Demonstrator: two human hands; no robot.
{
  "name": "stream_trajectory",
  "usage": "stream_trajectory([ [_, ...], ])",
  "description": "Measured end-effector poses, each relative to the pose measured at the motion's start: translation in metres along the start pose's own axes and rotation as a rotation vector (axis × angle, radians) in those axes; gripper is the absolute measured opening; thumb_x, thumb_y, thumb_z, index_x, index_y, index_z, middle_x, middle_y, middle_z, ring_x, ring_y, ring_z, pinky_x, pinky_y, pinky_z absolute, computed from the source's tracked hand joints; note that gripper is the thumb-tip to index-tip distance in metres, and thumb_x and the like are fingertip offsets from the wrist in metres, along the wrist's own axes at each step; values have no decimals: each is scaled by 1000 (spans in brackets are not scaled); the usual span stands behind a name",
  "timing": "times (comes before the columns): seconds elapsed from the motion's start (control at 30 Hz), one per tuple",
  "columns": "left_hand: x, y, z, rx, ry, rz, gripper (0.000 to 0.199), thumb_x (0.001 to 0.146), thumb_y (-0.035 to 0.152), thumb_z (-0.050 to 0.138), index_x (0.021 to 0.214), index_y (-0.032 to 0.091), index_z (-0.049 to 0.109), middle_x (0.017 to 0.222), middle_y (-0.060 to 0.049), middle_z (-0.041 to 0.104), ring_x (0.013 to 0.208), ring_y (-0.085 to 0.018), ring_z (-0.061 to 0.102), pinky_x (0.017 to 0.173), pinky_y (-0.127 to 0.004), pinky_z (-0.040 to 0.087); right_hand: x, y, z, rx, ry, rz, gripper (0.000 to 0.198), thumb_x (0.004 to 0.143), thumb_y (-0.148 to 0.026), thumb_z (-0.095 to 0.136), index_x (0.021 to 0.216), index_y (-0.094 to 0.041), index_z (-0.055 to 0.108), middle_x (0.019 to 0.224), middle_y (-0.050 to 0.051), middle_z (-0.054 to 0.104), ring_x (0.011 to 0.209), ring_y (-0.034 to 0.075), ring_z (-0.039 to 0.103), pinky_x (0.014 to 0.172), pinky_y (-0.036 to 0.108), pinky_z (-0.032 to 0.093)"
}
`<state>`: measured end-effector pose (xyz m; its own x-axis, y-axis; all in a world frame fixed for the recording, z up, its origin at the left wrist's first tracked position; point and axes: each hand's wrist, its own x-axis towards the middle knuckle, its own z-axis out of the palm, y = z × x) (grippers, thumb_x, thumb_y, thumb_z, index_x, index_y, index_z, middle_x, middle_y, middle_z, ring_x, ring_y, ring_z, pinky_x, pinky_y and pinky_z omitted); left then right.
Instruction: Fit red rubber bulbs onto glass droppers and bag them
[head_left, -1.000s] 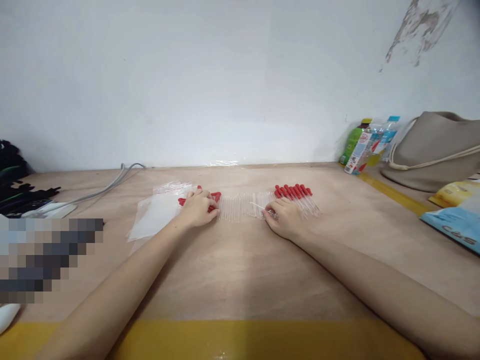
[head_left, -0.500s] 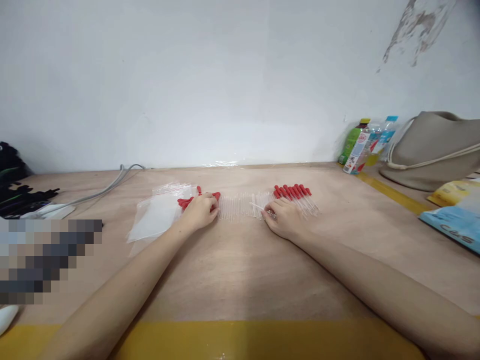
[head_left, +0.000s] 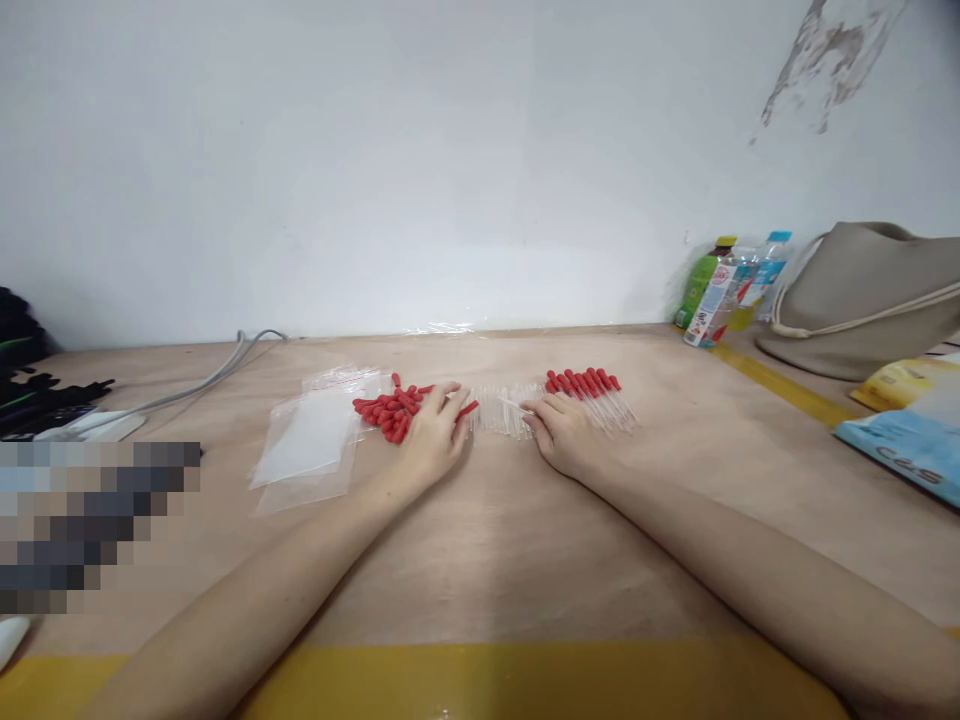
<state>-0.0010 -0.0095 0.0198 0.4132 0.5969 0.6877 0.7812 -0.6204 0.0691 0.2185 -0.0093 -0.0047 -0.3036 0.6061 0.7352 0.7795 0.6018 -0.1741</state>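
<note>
My left hand (head_left: 435,437) pinches a red rubber dropper bulb (head_left: 468,409), its open end pointing right. To its left lies a heap of loose red bulbs (head_left: 384,412). My right hand (head_left: 567,430) is closed on a thin clear glass tube (head_left: 511,403), whose end sticks out to the left toward the bulb, apart from it. Between and beneath the hands, a row of clear glass tubes (head_left: 491,412) lies on the table. Beyond my right hand several droppers with red bulbs (head_left: 583,382) fitted on glass tubes lie side by side.
Clear zip bags (head_left: 304,445) lie left of the bulbs. A grey cable (head_left: 225,368) runs along the back left. Drink bottles (head_left: 712,300), a grey-beige bag (head_left: 862,300) and a blue packet (head_left: 904,445) stand or lie at the right. Yellow tape (head_left: 450,680) edges the table's front.
My left hand has moved right from the bulb heap, and a red bulb now shows in its fingers. My right hand stays almost in place with the glass tube.
</note>
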Motion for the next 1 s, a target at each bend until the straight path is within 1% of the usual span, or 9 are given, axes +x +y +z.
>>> stream_trajectory([
  [0.07,-6,4,12,-80,-23,-5,24,81,12,44,102,14,55,114,-13,47,92,-20,55,81,-35,47,0,2,3,72,9,-37,19,87,-21,41,91,-17,58,81,7,59,76,18,52,67,30,39],
  [0.1,-8,4,16,-114,-27,-15,20,82,13,45,98,14,57,112,-13,48,91,-19,55,81,-35,47,-1,2,4,100,11,-43,19,87,-20,40,90,-16,58,82,7,59,75,17,52,67,30,39],
  [0.2,-11,4,23,-176,-7,-30,14,82,16,48,92,14,58,103,-10,53,95,-20,53,84,-36,46,-1,1,5,131,2,-57,18,87,-19,39,90,-17,56,83,7,58,75,17,52,68,30,40],
  [0.33,-9,4,21,-216,12,-8,11,82,18,51,92,16,56,96,-7,56,95,-19,52,84,-35,44,-1,-2,3,119,-16,-112,16,86,-17,41,92,-18,56,83,6,60,76,17,53,71,32,39],
  [0.5,-9,7,19,-252,15,-20,11,83,19,50,93,16,54,96,-7,58,93,-19,53,83,-33,44,-2,-3,2,117,-17,-135,15,85,-17,42,92,-17,56,82,5,60,73,16,53,69,31,37],
  [0.6,-9,8,19,-276,-4,-30,10,84,19,49,93,16,53,92,-6,60,88,-18,55,78,-31,46,-2,-4,1,110,-25,-160,14,86,-19,43,90,-17,56,80,5,60,70,15,53,69,31,37],
  [0.77,-10,7,19,-327,-41,-56,9,86,22,48,91,17,54,80,-2,62,72,-14,58,65,-25,46,-2,-4,-1,151,-67,-211,14,88,-23,43,85,-18,56,76,3,60,69,13,51,67,29,37],
  [0.9,-10,7,17,-355,-53,-40,11,86,25,49,89,18,56,80,-2,64,71,-13,60,64,-24,46,-3,-3,-1,165,-67,-235,16,88,-24,43,81,-18,56,73,3,59,68,13,51,67,29,36],
  [1.0,-10,7,15,-382,-54,-26,11,86,24,48,88,17,57,80,-2,65,72,-13,61,65,-24,47,-3,0,-2,185,-88,-246,15,87,-24,44,83,-19,58,74,2,60,66,12,51,68,30,35],
])
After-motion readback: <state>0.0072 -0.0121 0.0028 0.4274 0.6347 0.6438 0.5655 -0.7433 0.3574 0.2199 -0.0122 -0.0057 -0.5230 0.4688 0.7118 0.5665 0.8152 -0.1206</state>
